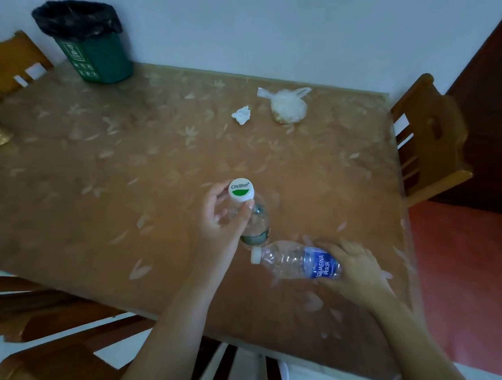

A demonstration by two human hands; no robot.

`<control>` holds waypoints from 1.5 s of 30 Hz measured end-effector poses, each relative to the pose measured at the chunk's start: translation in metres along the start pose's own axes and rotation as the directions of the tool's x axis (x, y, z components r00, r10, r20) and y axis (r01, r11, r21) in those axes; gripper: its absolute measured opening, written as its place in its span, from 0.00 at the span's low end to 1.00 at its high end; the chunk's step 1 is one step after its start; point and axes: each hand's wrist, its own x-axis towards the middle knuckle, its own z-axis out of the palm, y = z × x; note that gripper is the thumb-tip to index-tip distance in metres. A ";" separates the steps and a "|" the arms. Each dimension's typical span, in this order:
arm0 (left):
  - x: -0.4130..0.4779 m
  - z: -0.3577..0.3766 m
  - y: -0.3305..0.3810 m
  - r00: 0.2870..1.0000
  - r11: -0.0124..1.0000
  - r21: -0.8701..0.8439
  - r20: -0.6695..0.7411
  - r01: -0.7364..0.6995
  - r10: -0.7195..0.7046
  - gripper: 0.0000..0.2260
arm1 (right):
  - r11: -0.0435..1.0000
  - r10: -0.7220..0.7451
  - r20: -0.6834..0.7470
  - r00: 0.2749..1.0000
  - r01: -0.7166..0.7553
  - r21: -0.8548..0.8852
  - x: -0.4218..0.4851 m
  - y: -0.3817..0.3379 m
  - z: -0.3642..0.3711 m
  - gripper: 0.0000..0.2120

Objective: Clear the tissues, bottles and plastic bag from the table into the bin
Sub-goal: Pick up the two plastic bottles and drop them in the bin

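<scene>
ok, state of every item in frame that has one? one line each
left hand: closed around green-label bottle's neck
right hand: gripping blue-label bottle
green-label bottle: upright, capped, held
blue-label bottle: on its side, capped, looks empty, crumpled
tissue: crumpled, loose on table
plastic bag: tied shut, full, on table
bin: upright on table, black liner, open top
</scene>
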 end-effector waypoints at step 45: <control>-0.225 -0.561 0.015 0.513 0.980 0.122 -0.858 0.156 0.025 0.12 | 0.641 -0.590 -0.146 0.794 0.571 0.513 -0.063 -0.661 0.056 0.42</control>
